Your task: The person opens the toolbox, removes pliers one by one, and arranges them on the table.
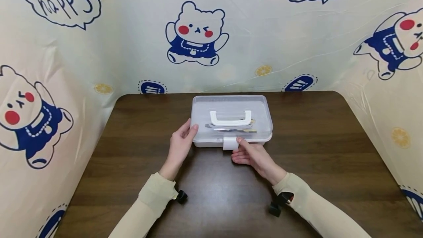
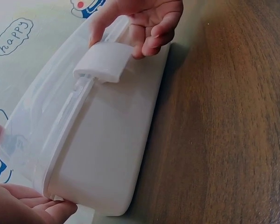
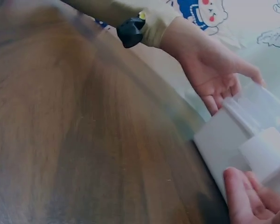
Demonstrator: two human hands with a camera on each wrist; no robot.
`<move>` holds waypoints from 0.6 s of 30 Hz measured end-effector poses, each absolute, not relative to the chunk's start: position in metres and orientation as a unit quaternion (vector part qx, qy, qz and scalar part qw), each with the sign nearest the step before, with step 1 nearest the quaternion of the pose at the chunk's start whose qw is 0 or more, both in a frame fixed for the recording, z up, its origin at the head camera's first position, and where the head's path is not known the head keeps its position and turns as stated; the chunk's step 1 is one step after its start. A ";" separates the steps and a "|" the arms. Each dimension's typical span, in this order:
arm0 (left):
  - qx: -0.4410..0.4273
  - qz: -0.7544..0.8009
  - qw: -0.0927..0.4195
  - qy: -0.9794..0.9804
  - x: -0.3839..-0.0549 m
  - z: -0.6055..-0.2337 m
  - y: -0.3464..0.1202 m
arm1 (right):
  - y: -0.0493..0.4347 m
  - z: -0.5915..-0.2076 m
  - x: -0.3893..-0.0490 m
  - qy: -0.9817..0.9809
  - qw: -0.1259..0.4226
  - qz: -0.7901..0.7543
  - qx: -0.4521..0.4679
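A translucent plastic storage box (image 1: 228,104) with a white carry handle (image 1: 230,122) on its lid stands toward the far side of the table. Its white front latch (image 1: 230,143) lies down over the front wall. At the box's left front corner, my left hand (image 1: 180,144) grips the side, thumb on the lid and fingers below the rim. My right hand (image 1: 257,157) pinches the latch at its right end; in the left wrist view the thumb sits at the top edge of the latch (image 2: 105,60) and a finger at its lower edge. Slender items (image 1: 236,130) show blurred through the lid.
The dark wooden table (image 1: 211,201) extends to both sides of the box and toward me. Close behind the box hangs a pale curtain (image 1: 251,47) printed with bears, and it also runs along both sides. Dark cameras (image 1: 181,197) are worn at the wrists.
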State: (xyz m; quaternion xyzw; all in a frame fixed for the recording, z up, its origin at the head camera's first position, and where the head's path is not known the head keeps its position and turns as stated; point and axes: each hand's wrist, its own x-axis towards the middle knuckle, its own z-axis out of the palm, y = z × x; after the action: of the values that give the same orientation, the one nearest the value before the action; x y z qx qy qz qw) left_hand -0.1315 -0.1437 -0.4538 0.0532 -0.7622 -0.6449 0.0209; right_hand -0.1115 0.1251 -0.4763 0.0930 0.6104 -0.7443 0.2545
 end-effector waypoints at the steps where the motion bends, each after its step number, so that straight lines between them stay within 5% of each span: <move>1: 0.053 -0.646 0.021 -0.761 -0.132 -0.453 -0.144 | 0.126 -0.475 -0.112 0.611 0.257 -0.744 0.086; 18: 0.052 -0.646 0.017 -0.762 -0.132 -0.453 -0.146 | 0.136 -0.474 -0.113 0.662 0.251 -0.706 0.003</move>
State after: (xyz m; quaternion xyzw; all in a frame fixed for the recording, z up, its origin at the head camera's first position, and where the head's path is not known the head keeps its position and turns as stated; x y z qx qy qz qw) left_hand -0.1323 -0.1464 -0.4532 0.0516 -0.7615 -0.6459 0.0166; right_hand -0.1127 0.1364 -0.4745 0.0034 0.6623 -0.7061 0.2505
